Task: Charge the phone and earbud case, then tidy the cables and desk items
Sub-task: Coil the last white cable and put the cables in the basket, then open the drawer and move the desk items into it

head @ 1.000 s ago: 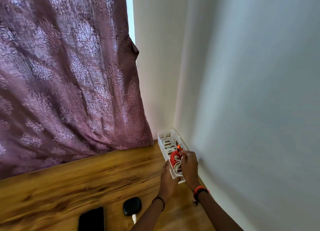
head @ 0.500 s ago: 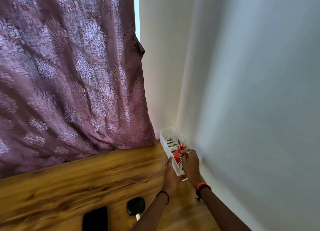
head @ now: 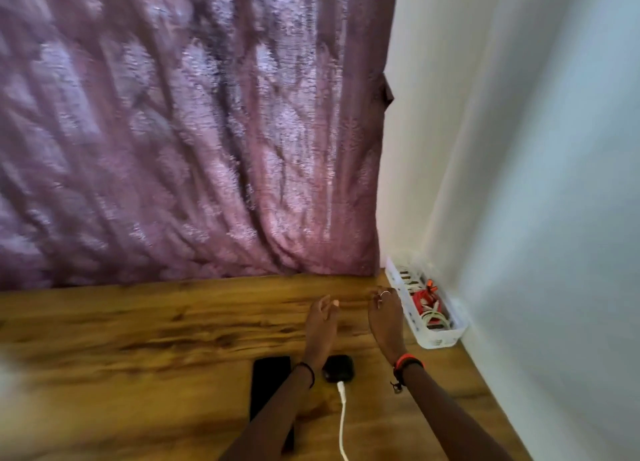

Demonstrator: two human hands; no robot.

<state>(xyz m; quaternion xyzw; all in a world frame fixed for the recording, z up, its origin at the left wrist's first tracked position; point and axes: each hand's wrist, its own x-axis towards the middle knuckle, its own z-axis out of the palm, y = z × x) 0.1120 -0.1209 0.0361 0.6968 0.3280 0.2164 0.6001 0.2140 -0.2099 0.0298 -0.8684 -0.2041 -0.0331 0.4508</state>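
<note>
A white slotted basket (head: pixel 446 337) stands in the desk's far right corner against the wall. Inside it lie a coiled orange cable (head: pixel 423 299) and a coiled white cable (head: pixel 434 317). My right hand (head: pixel 385 313) hovers just left of the basket, fingers loose, holding nothing. My left hand (head: pixel 320 325) is beside it over the wood, also empty. A black phone (head: pixel 270 377) lies flat near the front, partly under my left forearm. The black earbud case (head: pixel 338 368) sits beside it with a white cable (head: pixel 342 415) plugged into its near side.
The wooden desk (head: pixel 138 356) runs left from the white wall (head: pixel 554 218). A purple patterned curtain (head: pixel 190 131) hangs down to the desk's back edge. A blurred pale shape shows at the far left edge.
Both hands have let go of the basket and cables and drawn back to the left. The view has swung down and left, showing more of the phone and case.
</note>
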